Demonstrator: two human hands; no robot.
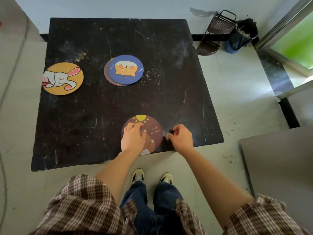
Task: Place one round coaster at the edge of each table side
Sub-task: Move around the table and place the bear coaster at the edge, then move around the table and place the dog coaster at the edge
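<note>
A square black table (94,116) fills the view. At its near edge lies a brown round coaster (153,128) with a sun and "best wishes", slightly overhanging. My left hand (133,138) rests flat on it, fingers pressing its top. My right hand (180,137) sits just right of that coaster, fingers curled at its rim; whether they grip it is unclear. An orange rabbit coaster (63,78) lies at the left edge. A blue dog coaster (126,69) tops a small stack near the table's middle, with a purple coaster (106,73) showing under it.
A dark corner rack (215,33) and a dark bundle (240,36) stand on the floor beyond the table's right side. A grey panel (277,163) lies at lower right. My feet (151,177) stand close to the near edge.
</note>
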